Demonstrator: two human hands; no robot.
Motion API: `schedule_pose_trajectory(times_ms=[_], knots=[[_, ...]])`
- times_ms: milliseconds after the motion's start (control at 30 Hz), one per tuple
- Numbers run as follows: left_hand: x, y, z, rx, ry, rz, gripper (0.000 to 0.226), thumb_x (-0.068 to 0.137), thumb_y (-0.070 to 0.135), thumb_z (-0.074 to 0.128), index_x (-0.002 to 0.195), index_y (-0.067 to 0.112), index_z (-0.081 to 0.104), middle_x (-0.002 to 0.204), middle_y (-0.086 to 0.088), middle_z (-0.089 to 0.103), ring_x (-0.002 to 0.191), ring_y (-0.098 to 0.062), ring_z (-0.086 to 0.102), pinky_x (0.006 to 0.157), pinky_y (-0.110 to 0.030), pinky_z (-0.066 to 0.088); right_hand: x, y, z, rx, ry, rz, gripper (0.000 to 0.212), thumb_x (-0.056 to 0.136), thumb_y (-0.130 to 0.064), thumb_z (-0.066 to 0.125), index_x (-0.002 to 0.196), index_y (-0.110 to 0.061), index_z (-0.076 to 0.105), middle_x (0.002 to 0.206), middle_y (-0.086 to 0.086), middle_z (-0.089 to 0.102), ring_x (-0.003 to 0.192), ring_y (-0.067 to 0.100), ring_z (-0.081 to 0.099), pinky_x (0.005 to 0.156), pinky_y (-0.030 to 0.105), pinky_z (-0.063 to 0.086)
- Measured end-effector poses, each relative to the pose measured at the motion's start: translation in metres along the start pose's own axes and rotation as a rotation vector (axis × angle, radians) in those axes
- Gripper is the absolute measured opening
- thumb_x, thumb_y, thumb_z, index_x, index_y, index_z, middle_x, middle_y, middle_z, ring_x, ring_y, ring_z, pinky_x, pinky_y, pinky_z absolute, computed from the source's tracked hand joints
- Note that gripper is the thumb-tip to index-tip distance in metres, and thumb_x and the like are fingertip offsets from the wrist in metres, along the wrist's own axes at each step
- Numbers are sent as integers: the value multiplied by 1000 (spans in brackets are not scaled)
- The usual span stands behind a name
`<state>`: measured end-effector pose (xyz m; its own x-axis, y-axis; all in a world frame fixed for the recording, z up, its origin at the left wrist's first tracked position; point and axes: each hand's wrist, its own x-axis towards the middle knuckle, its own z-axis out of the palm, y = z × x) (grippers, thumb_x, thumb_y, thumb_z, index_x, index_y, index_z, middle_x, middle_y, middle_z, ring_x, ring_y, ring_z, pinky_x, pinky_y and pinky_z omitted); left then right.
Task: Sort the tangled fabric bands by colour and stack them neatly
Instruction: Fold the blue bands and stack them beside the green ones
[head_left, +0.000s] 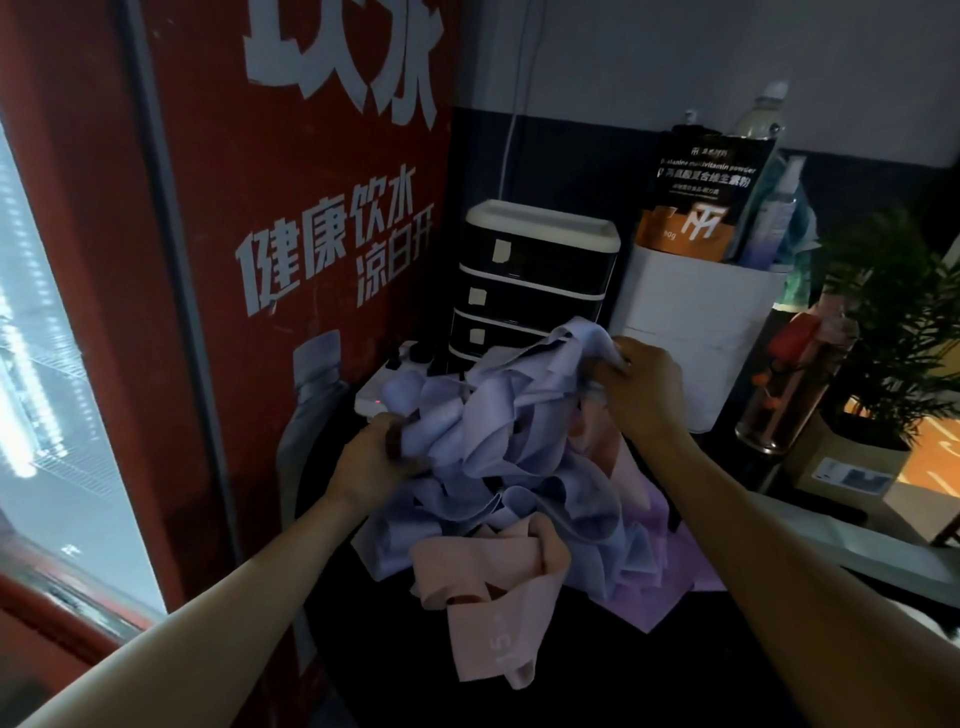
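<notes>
Two hands hold one big tangle over the dark counter (597, 675). Nearest, a pink band (488, 587) hangs low from the bundle, below both hands, its long side pointing down. Above it, the left hand (376, 457) and right hand (641, 387) both have fingers curled tight on the lilac bands (498, 431). Left looks nearer the pink one. Farther back, a white bin (691, 322) holds a pouch (696, 197) and bottles.
</notes>
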<state>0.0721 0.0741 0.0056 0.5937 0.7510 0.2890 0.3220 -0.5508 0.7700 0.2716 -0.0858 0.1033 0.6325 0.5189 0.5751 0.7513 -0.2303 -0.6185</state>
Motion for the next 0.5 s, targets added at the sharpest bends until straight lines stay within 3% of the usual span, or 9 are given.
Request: schedule_pose_trajectory(times_ms=[67,167,267,333,400,433,500], knots=[[3,-7,3,-30,14,-15,35,82,2,66,117,4,61,114,-12,63,107,-27,59,87,-27,42,-1,-3,1,25,32,-21,42,83,-2,55,51,-20,36,49,-4,40,48,12,34,47,24,26],[2,3,2,-178,38,-20,26,87,-1,58,112,4,62,110,-11,64,104,-25,59,88,-34,47,-7,-6,5,21,33,-74,34,86,-4,55,56,-12,42,51,-1,43,48,11,35,46,18,29],[0,20,-3,-280,115,-3,25,93,0,47,116,1,59,112,-4,57,104,-11,51,81,-15,38,-25,2,18,-19,-178,-122,16,87,-9,58,72,-3,57,63,8,59,55,15,49,55,30,43],[-2,29,-2,-331,82,17,21,94,14,48,105,3,63,105,-6,60,97,-7,50,77,-15,38,-44,7,27,-47,-484,-157,7,83,-17,65,84,-12,60,71,-6,58,61,7,53,58,22,44],[0,31,7,-325,-13,-57,42,79,51,50,86,12,63,98,-9,59,91,-6,51,82,-28,39,-61,12,32,-75,-728,-217,30,76,-35,72,99,-20,61,88,-13,58,78,8,57,71,24,49],[0,33,11,-258,-72,-115,56,70,64,49,95,15,61,106,-10,55,100,-12,51,89,-33,39,-65,14,32,-81,-789,-225,40,75,-39,73,109,-22,61,98,-13,57,88,10,59,79,27,50],[0,38,22,-42,-154,-138,88,63,78,55,126,17,48,132,-10,42,125,-27,42,102,-40,39,-64,13,24,54,-815,-184,42,80,-31,72,118,-17,60,104,-6,59,92,11,58,84,28,49]])
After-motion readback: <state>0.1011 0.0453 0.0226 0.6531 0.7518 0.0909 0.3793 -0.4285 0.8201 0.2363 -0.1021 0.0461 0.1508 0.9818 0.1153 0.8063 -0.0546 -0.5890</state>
